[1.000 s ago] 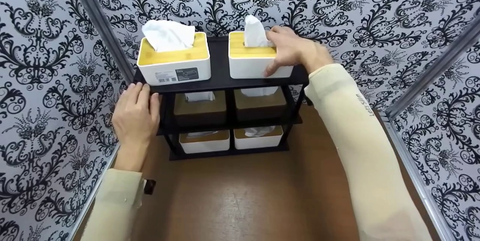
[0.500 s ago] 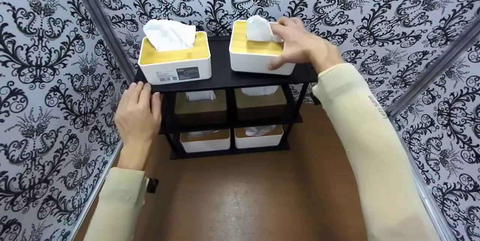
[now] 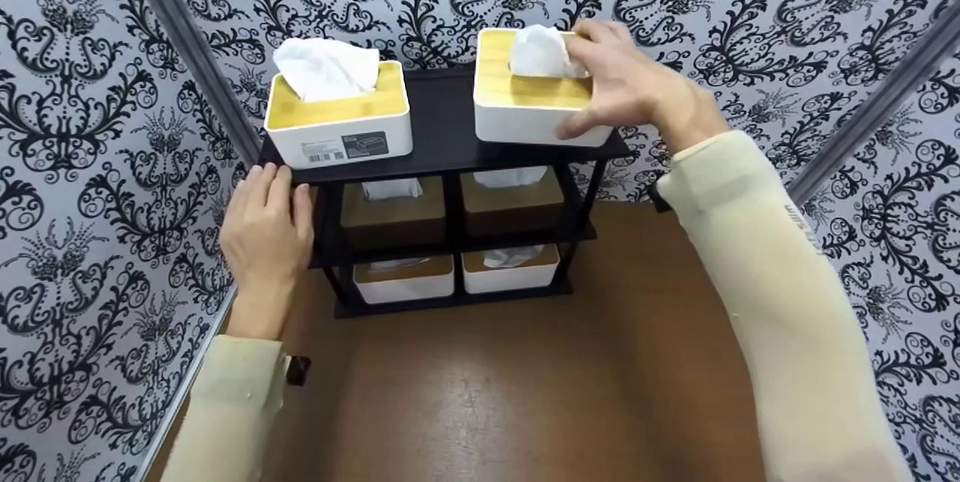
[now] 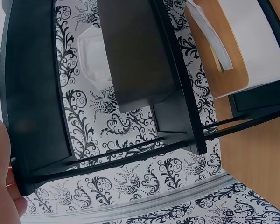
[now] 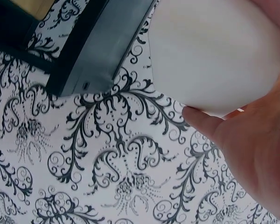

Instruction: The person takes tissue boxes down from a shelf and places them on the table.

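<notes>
My right hand [image 3: 626, 85] grips the right end of a white tissue box [image 3: 525, 124] with a wood-look lid and a tissue sticking out. The box is raised and slightly tilted above the top of a black shelf rack [image 3: 442, 126]. In the right wrist view, a gap shows between the box [image 5: 214, 56] and the shelf end [image 5: 98, 60]. My left hand [image 3: 262, 231] rests at the top shelf's front left corner, fingers straight. Beside it stands a second tissue box [image 3: 337, 139] with a dark label. The far fingers of the right hand are partly hidden behind the box.
Tissue boxes stand in pairs on the middle shelf [image 3: 450, 246] and the bottom shelf [image 3: 457, 300]. Black-and-white patterned walls [image 3: 712, 2] close in behind and at both sides. Brown floor [image 3: 465, 392] lies in front of the rack.
My right hand has lifted the right tissue box off the top shelf and shifted it a little to the right. My left hand has stayed at the shelf corner.
</notes>
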Tool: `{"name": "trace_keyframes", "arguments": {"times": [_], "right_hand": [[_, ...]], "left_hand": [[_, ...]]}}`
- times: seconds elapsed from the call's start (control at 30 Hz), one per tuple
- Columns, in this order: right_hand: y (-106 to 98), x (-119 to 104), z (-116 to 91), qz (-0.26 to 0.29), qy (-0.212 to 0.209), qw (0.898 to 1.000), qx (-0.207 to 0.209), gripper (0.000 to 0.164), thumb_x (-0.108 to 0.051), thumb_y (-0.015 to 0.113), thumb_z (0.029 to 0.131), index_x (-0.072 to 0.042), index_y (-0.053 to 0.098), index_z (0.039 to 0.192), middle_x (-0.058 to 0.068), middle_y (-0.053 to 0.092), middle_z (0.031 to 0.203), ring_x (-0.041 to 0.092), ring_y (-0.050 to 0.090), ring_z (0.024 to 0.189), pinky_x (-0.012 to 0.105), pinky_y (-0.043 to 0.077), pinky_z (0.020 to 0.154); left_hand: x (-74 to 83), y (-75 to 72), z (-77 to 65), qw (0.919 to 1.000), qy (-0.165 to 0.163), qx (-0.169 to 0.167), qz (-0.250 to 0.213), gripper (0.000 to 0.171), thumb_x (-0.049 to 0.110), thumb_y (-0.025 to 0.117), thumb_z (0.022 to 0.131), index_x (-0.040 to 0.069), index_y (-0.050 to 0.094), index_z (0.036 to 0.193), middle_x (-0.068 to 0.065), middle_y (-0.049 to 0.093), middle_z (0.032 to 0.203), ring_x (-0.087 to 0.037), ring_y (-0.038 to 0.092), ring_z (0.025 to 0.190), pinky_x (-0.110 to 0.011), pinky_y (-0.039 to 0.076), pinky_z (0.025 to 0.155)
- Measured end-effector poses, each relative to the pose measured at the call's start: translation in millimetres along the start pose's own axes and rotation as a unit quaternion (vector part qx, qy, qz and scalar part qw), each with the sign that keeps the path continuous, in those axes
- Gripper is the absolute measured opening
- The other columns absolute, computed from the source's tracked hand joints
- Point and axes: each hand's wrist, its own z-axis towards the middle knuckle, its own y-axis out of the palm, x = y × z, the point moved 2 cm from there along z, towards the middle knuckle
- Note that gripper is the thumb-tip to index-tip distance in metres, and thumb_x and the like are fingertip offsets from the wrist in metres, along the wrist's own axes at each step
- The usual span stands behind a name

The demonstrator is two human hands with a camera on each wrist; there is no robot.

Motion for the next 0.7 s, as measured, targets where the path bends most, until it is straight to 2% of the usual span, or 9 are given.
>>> {"name": "trace_keyframes", "arguments": {"times": [0.17,0.37,0.5,0.7], "right_hand": [[-6.8,9.3,-12.4,0.004,0.014,1.0,-0.004,0.107,-0.043,0.089,0.06,-0.022,0.035,0.15,0.007,0.036,0.145,0.029,0.025,0.134,0.067,0.03,0.11],[-13.7,23.0,-28.0,0.006,0.026,1.0,-0.001,0.107,-0.044,0.089,0.06,-0.02,0.035,0.15,0.009,0.032,0.151,0.032,0.022,0.138,0.071,0.026,0.11],[-17.0,34.5,-39.1,0.012,0.037,0.999,0.005,0.103,-0.043,0.089,0.06,-0.024,0.039,0.148,0.008,0.034,0.148,0.031,0.023,0.136,0.071,0.027,0.108],[-24.0,54.0,-56.8,0.011,0.06,0.998,0.013,0.101,-0.042,0.088,0.063,-0.021,0.039,0.149,0.012,0.034,0.146,0.032,0.024,0.131,0.074,0.03,0.103]], "left_hand": [[0.4,-0.3,-0.1,1.0,-0.001,-0.001,-0.001,0.038,0.029,0.053,0.098,0.002,0.065,0.122,-0.017,0.064,0.129,-0.036,0.057,0.125,-0.045,0.04,0.114],[1.0,-0.3,0.3,1.0,-0.005,-0.006,-0.002,0.038,0.029,0.052,0.099,0.002,0.065,0.122,-0.017,0.063,0.13,-0.036,0.056,0.125,-0.045,0.04,0.114],[2.0,-0.4,0.4,1.0,0.0,0.001,-0.002,0.037,0.028,0.052,0.098,0.001,0.065,0.121,-0.018,0.064,0.128,-0.037,0.057,0.124,-0.046,0.041,0.113],[3.1,-1.4,0.7,0.9999,0.0,0.01,-0.008,0.037,0.027,0.052,0.098,0.001,0.066,0.12,-0.017,0.065,0.127,-0.036,0.057,0.124,-0.045,0.041,0.113]]}}
